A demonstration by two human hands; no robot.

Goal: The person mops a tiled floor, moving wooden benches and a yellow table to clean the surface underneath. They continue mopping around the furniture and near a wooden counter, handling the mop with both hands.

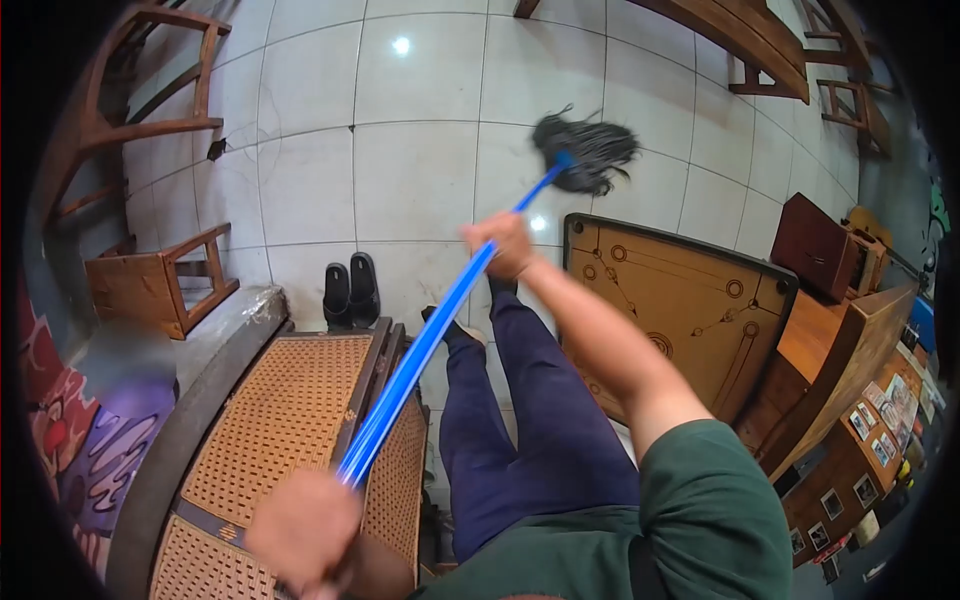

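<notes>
A mop [425, 355] with a long blue handle runs slantwise across the head view. Its dark, stringy head [600, 150] lies spread on the white tiled floor [420, 180], a little blurred. Near the handle's top end, at the lower left, my left hand [305, 525] is wrapped around it, smeared by motion. Farther down the handle, my right hand [500, 245] grips it with closed fingers. Both my feet stand on the tiles below that hand.
A carrom board [680, 300] lies to the right, close to my legs. A pair of black slippers [350, 290] sits left of my feet, by a woven-panel wooden piece [280, 400]. Wooden stools [155, 290] stand left; a wooden bench [740, 35] is at the upper right.
</notes>
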